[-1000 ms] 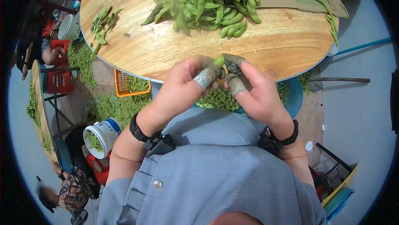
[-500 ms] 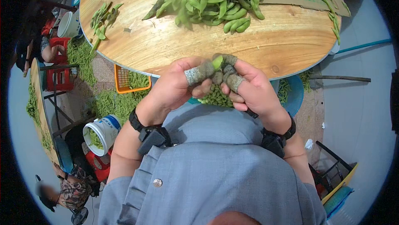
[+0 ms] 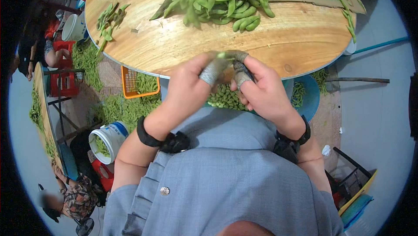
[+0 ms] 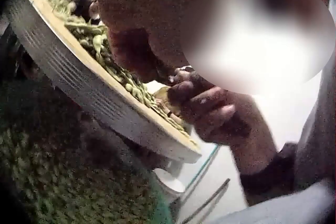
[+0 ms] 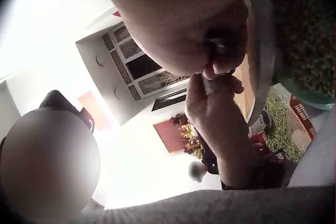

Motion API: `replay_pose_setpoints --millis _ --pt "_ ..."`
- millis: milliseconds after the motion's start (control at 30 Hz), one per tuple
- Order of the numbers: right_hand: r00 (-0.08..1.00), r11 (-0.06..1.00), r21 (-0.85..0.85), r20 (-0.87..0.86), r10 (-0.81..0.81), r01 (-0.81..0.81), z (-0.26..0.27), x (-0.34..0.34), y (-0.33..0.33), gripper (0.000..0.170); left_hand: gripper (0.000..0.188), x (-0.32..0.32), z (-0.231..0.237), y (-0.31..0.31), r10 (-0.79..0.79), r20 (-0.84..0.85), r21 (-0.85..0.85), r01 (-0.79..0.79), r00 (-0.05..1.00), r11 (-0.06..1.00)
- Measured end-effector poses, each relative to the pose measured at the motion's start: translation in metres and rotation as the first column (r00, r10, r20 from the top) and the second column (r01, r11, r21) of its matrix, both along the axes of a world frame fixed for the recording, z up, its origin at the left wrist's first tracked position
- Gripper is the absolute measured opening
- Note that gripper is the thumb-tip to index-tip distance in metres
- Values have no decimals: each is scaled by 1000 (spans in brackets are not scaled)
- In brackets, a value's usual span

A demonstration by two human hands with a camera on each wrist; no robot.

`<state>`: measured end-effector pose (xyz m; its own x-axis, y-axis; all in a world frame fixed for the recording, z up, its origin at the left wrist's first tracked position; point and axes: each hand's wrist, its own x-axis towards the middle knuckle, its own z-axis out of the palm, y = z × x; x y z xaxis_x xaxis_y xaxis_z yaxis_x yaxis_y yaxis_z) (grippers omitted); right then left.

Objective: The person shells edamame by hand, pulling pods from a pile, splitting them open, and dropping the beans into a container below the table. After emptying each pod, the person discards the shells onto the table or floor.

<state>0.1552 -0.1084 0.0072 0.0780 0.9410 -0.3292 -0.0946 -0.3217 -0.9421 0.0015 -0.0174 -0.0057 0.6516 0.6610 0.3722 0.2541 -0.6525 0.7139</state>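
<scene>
Curled left hand [image 3: 188,81] beside curled right hand [image 3: 266,89]

At the top of the frame I'm seeing bright green pods [image 3: 226,1] standing out against the table [image 3: 174,51], its honey-yellow grain running in streaks. At the centre, the wraps [image 3: 211,75] on the left hand [image 3: 185,83] and right hand [image 3: 264,89] are looking silvery grey. Lower down, the wearer's shirt [image 3: 226,179] is showing soft blue-grey. Toward the left, a basket [image 3: 129,79] is glowing orange, a bucket [image 3: 114,138] is wearing blue on white, and someone's shirt [image 3: 80,199] is carrying a mottled dark-and-tan pattern.
</scene>
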Motion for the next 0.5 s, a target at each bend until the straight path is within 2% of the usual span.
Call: replay_pose_setpoints --millis 33,67,133,167,200,233,267,300,333,367,400,433,467,500 --pt "1000 1000 2 1 0 0 -1 2 -3 49 14 -4 5 4 6 9 -502 0 1000 865" --pt "998 1000 -13 -64 19 -20 -3 4 -7 45 15 -6 8 8 15 13 -868 4 1000 496" --pt "991 999 -24 -126 39 -43 -15 4 -9 42 16 -7 5 7 22 -20 -883 -28 1000 469" --pt "967 966 250 227 -119 60 -26 3 -8 36 17 -7 3 5 -34 -85 -673 -32 996 739" --pt "798 852 521 492 -349 52 -32 3 -7 30 18 -7 1 3 -67 -163 -387 -2 984 922" --pt "793 852 522 496 -353 53 -31 7 -5 30 14 -6 -3 2 -93 -141 -160 70 986 985" --pt "751 828 557 575 -324 -69 -30 11 -4 25 14 -6 0 1 -98 -136 -160 76 986 984" --pt "697 795 575 651 -301 -193 -27 14 -3 19 12 -7 5 -1 -232 -170 -125 213 958 969" --pt "690 796 574 656 -305 -194 -20 14 -5 19 9 -8 10 -3 -357 -208 -92 345 911 934" --pt "929 946 321 364 -72 -52 -9 13 -10 15 8 -9 16 -4 -396 -196 -128 377 897 917" --pt "997 999 -1 -59 42 -43 -1 13 -12 12 8 -10 18 -3 -397 -189 -125 379 898 917" --pt "990 993 -83 -121 73 -83 3 15 -11 15 9 -13 19 0 -451 -108 -272 410 886 871" --pt "990 993 -84 -116 74 -84 2 16 -9 15 10 -16 20 2 -489 -19 -410 439 872 799" --pt "976 982 -135 -193 104 -131 0 18 -8 15 11 -21 23 2 -431 61 -631 369 901 683"
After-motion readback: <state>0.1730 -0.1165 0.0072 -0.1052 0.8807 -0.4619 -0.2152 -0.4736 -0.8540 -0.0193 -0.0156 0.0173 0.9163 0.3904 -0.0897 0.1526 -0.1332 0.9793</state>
